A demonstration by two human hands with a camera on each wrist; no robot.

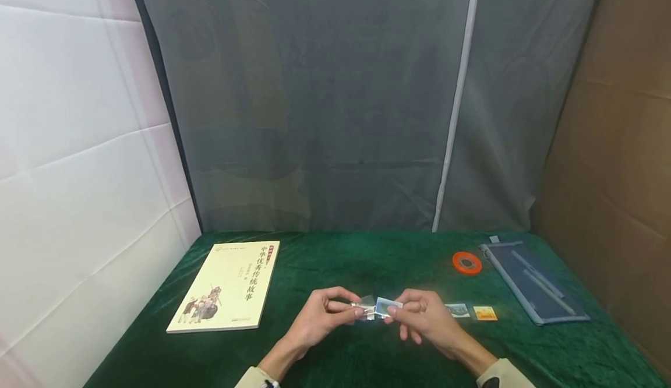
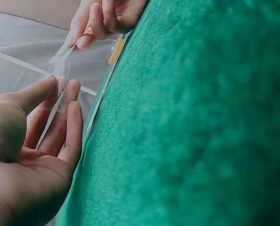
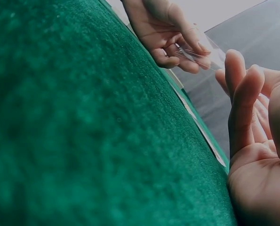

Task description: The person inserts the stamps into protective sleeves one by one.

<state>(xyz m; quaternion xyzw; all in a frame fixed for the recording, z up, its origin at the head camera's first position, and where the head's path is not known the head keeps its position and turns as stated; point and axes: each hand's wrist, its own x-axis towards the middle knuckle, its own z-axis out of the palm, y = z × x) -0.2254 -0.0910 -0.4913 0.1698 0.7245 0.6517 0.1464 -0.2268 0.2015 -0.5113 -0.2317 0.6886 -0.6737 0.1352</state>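
Note:
My left hand [image 1: 324, 320] pinches a small clear plastic sleeve [image 2: 60, 100] between thumb and fingers, low over the green cloth. Facing it, my right hand [image 1: 427, 321] holds a small stamp [image 1: 388, 305] with a white border and a blue-green picture, its thumb on the front. The stamp's left edge is right at the sleeve's side in the head view. In the left wrist view the sleeve stands edge-on between both hands. Right-hand fingers hide much of the stamp in the right wrist view. Just right of that hand lie a green stamp [image 1: 458, 310] and a yellow-orange stamp [image 1: 485, 313].
A cream book [image 1: 230, 289] with Chinese lettering lies at the left. At the right are an orange ring-shaped disc [image 1: 466, 263] and a dark zip pouch [image 1: 534, 283] holding slim items. A grey curtain [image 1: 335, 114] closes off the back of the green-covered table [image 1: 325, 260].

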